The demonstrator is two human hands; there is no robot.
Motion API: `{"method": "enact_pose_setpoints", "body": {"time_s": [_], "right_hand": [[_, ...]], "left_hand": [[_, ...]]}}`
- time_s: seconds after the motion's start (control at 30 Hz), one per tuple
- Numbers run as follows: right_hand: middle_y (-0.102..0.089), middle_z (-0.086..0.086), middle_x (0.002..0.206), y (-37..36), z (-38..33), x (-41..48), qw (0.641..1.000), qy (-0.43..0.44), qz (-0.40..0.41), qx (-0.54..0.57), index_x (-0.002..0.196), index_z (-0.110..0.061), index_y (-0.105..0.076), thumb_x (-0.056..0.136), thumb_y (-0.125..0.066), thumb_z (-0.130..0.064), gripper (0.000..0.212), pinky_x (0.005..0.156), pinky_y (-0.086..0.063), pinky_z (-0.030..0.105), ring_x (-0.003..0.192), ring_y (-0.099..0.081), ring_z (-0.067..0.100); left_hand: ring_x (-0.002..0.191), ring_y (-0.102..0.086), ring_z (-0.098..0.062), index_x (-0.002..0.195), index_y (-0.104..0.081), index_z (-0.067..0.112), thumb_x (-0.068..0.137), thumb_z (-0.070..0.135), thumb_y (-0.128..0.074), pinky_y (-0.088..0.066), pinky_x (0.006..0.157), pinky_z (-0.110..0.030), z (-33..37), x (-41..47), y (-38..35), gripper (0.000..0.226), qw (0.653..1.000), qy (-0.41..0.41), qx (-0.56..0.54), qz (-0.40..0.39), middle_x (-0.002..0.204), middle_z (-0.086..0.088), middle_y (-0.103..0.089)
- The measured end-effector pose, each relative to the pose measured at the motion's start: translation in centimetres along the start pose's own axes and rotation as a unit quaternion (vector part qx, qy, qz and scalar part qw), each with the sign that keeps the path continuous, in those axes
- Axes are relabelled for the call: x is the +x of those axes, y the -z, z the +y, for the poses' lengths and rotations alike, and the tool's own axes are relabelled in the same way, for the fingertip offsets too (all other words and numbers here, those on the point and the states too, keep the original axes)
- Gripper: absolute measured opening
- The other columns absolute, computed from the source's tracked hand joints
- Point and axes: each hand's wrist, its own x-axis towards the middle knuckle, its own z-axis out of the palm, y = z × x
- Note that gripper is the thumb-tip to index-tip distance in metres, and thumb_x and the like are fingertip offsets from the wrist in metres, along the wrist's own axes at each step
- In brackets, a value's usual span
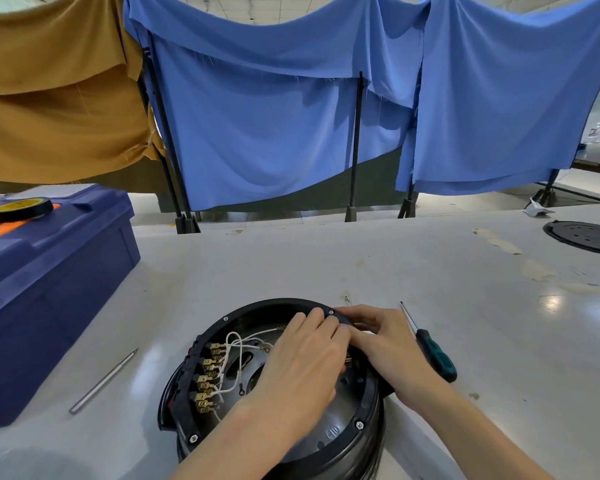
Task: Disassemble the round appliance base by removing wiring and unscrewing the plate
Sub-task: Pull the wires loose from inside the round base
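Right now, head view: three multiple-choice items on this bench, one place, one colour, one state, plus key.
1. Where is the green-handled screwdriver?
A) on the table, right of the round base
B) on the toolbox
C) inside the base

2. What colour are the loose wires in the base?
A) red
B) white
C) blue

3. Where are the hands?
A) both off the table
B) one holds the screwdriver
C) both on the base's far rim

Key:
1 A: it lies flat beside the right hand.
2 B: white leads loop off the brass terminals.
3 C: the left hand and right hand meet at the rim, screwdriver untouched.
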Motion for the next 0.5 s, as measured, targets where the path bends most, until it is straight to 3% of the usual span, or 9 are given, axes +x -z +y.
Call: {"method": "enact_pose_setpoints", "body": {"time_s": [0.13, 0.27, 0.33, 0.37, 0.43, 0.5], "right_hand": [[-0.076, -0.009, 0.087, 0.1, 0.1, 0.0, 1.000, 0.002, -0.006, 0.010, 0.084, -0.031, -0.077, 0.080, -0.064, -0.003, 0.031, 0.075, -0.055, 0.017, 0.088, -0.070, 0.005], [-0.077, -0.007, 0.087, 0.2, 0.3, 0.1, 1.000, -0.001, -0.011, 0.017, 0.089, -0.028, -0.078, 0.082, -0.064, -0.003, 0.029, 0.072, -0.055, 0.017, 0.087, -0.071, 0.006], [-0.077, -0.008, 0.087, 0.2, 0.3, 0.1, 1.000, -0.002, -0.010, 0.019, 0.087, -0.029, -0.078, 0.081, -0.065, -0.004, 0.029, 0.073, -0.055, 0.018, 0.087, -0.071, 0.006], [-0.077, -0.008, 0.086, 0.2, 0.3, 0.1, 1.000, -0.002, -0.009, 0.019, 0.086, -0.029, -0.078, 0.081, -0.066, -0.006, 0.027, 0.075, -0.055, 0.019, 0.087, -0.070, 0.006], [-0.076, -0.009, 0.086, 0.2, 0.3, 0.1, 1.000, -0.002, -0.005, 0.016, 0.087, -0.029, -0.078, 0.080, -0.068, -0.009, 0.024, 0.077, -0.056, 0.019, 0.087, -0.070, 0.005], [-0.076, -0.009, 0.087, 0.1, 0.3, 0.1, 1.000, -0.004, -0.006, 0.017, 0.088, -0.029, -0.078, 0.081, -0.068, -0.009, 0.023, 0.078, -0.056, 0.020, 0.087, -0.070, 0.005]], "left_hand": [[0.070, -0.054, -0.016, 0.077, -0.061, 0.021, 0.044, 0.022, -0.081, -0.039, 0.061, -0.027, 0.5, 0.3, 0.2, 0.038, 0.999, 0.028, 0.029, -0.015, 0.071, 0.005, -0.058], [0.072, -0.055, -0.020, 0.081, -0.063, 0.016, 0.043, 0.007, -0.051, -0.043, 0.063, -0.030, 1.3, 0.4, 0.1, 0.040, 0.997, 0.048, 0.064, 0.002, 0.077, -0.003, -0.058], [0.082, -0.053, -0.022, 0.096, -0.060, 0.013, 0.054, 0.005, -0.059, -0.041, 0.073, -0.031, 1.1, 0.2, -0.2, 0.043, 0.996, 0.047, 0.076, -0.008, 0.089, -0.004, -0.058], [0.081, -0.054, -0.021, 0.094, -0.060, 0.013, 0.055, 0.009, -0.069, -0.041, 0.072, -0.030, 1.0, 0.2, 0.1, 0.041, 0.996, 0.047, 0.076, -0.014, 0.086, -0.003, -0.058], [0.063, -0.055, -0.015, 0.071, -0.063, 0.018, 0.035, 0.015, -0.080, -0.043, 0.060, -0.025, 1.0, 0.2, 0.6, 0.040, 0.995, 0.039, 0.073, -0.049, 0.065, 0.002, -0.058], [0.057, -0.054, -0.015, 0.061, -0.062, 0.020, 0.037, 0.007, -0.061, -0.043, 0.054, -0.024, 1.3, -0.2, 1.1, 0.028, 0.995, 0.027, 0.083, -0.039, 0.057, 0.003, -0.055]]}}
